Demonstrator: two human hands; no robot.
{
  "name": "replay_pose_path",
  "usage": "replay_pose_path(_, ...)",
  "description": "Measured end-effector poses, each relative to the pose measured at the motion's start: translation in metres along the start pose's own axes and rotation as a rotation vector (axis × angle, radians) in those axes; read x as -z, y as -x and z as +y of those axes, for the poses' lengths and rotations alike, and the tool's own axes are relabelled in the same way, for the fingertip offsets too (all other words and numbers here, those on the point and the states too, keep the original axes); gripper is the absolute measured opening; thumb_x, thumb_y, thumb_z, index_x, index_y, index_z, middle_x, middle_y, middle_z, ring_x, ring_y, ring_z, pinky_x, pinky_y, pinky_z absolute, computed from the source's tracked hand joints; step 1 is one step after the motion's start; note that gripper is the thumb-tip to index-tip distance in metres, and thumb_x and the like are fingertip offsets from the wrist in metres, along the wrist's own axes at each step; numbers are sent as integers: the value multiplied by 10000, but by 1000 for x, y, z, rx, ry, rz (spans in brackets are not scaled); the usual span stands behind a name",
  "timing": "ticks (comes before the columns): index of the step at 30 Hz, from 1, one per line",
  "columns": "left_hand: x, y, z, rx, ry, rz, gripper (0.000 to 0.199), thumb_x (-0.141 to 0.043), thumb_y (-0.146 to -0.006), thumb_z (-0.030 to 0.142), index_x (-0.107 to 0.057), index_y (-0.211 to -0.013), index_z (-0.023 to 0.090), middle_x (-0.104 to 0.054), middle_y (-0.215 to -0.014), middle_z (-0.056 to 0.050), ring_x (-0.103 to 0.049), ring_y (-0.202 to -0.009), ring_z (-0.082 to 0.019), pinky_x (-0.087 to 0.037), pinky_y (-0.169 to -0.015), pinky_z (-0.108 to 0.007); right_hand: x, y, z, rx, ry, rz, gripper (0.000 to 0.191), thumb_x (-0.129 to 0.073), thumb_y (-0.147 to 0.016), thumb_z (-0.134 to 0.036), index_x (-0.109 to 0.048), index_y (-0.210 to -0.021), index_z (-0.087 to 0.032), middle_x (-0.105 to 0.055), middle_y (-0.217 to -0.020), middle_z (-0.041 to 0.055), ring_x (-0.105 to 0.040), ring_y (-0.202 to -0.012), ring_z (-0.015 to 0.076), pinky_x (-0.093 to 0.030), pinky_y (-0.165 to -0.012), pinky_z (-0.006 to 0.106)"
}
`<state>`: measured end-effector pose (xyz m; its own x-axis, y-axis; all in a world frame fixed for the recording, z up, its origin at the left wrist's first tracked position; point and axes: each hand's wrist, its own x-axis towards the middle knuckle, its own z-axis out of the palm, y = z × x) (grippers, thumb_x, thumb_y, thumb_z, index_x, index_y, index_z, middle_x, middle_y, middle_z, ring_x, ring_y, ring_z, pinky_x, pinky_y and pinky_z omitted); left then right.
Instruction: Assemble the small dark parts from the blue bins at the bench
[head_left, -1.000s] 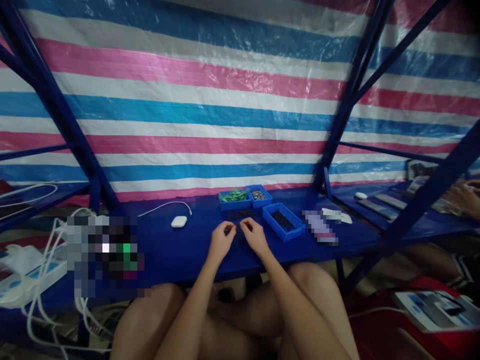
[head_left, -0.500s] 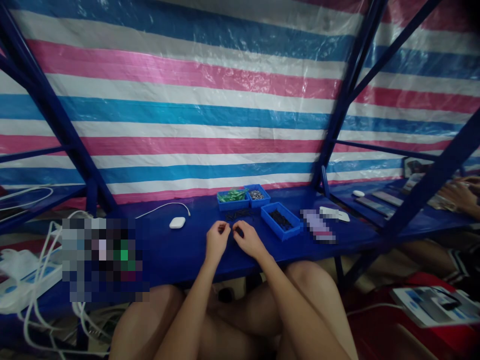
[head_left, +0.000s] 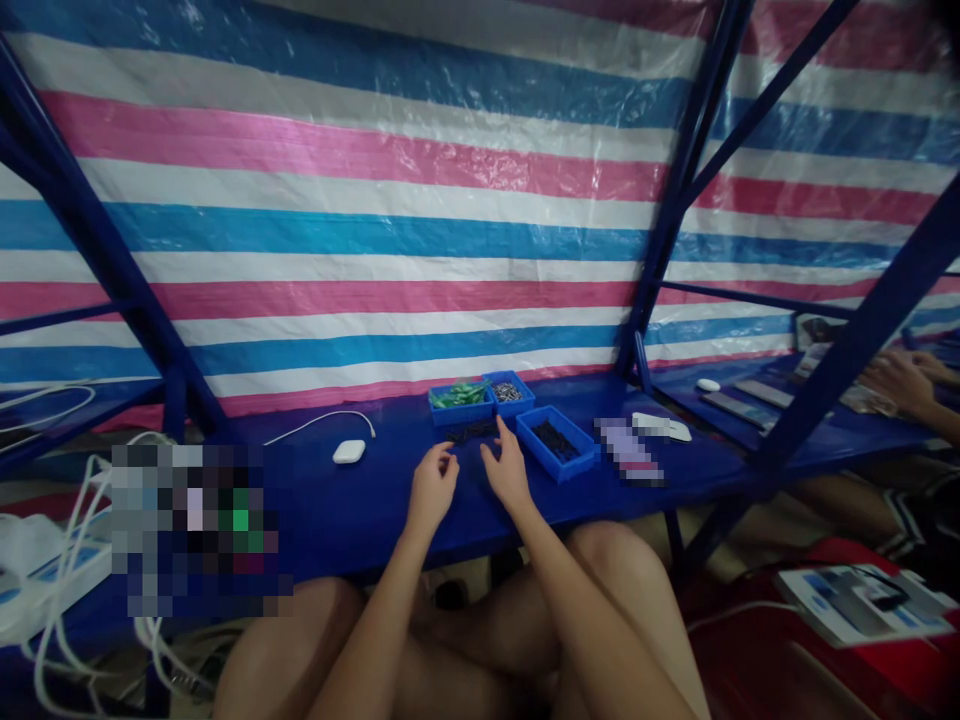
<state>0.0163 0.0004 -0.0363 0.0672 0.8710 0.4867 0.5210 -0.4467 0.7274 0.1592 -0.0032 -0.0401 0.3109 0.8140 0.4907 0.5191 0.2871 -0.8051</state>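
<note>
My left hand (head_left: 435,487) is above the blue table (head_left: 300,520), its fingers curled together around something I cannot make out. To its right, my right hand (head_left: 508,470) has its thumb and fingers apart, with nothing visible between them. Its fingertips are near a loose pile of thin black pieces (head_left: 471,431). A blue tray of black pieces (head_left: 556,476) stands just right of my right hand. Behind the pile are a blue tray (head_left: 461,413) with green pieces (head_left: 459,394) and a smaller blue tray with small metal parts (head_left: 508,392).
A white case (head_left: 349,452) and a white cable (head_left: 330,416) lie left on the table. On the right are a blurred-out purple item (head_left: 630,450) and a white item (head_left: 661,427). Cables and a power strip (head_left: 60,590) sit far left; another person's hands (head_left: 896,382) show far right.
My right hand has moved away from my left, forward toward the black pile, and its fingers have opened. My left hand stays nearly in place. The whole view has shifted slightly.
</note>
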Motion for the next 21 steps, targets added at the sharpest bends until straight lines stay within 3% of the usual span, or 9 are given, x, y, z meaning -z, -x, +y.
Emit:
replay_pose_path(4, 3, 3, 12, -78, -162, -70, 266, -393, -806, 227, -535, -1025, 176, -596, -889, -51, -562, -758, -132, -438, -732, -269, -3, 2, 0, 38, 144, -142, 371, -449, -761, -211, -501, -1127, -189, -575, -983, 63, -519, -916, 177, -393, -826, 308)
replay_pose_path(7, 14, 13, 25, -126, -386, -204, 268, -405, -797, 228, -548, -1020, 185, -586, -936, -67, -540, -873, -172, -418, -761, -286, -2, 4, -3, 54, 218, -194, 280, -441, -768, -193, -546, -1028, -189, -592, -916, 47, -524, -884, 165, -387, -808, 279)
replay_pose_path(10, 37, 36, 32, -122, -574, -365, 262, -441, -778, 271, -579, -985, 188, -596, -938, -73, -534, -882, -207, -409, -770, -317, -2, 5, -6, 66, 287, -228, 229, -435, -781, -193, -556, -975, -195, -600, -882, 35, -525, -868, 157, -375, -795, 255)
replay_pose_path(12, 62, 57, 31, -108, -622, -378, 287, -406, -801, 307, -561, -1027, 223, -600, -950, -55, -536, -885, -209, -412, -765, -327, -1, 6, -8, 84, 335, -251, 203, -436, -788, -199, -561, -949, -200, -601, -878, 31, -524, -863, 153, -366, -786, 245)
replay_pose_path(15, 109, 84, 21, -102, -673, -280, 299, -371, -815, 331, -555, -1032, 239, -606, -934, -40, -539, -889, -199, -420, -773, -326, -1, 8, -10, 115, 412, -278, 184, -430, -800, -214, -566, -924, -209, -599, -891, 30, -515, -860, 150, -350, -780, 241)
replay_pose_path(19, 173, 100, -3, -153, -719, -95, 287, -414, -785, 357, -557, -1001, 235, -609, -922, -32, -546, -882, -188, -411, -833, -326, 0, 10, -13, 135, 485, -297, 178, -424, -806, -221, -565, -915, -211, -596, -894, 31, -503, -864, 153, -334, -773, 245)
replay_pose_path(21, 200, 107, -18, -84, -763, 38, 287, -423, -764, 373, -559, -976, 235, -616, -921, -31, -561, -850, -196, -439, -777, -322, 0, 10, -13, 145, 495, -302, 174, -426, -804, -218, -563, -912, -212, -597, -890, 30, -501, -863, 156, -331, -766, 247)
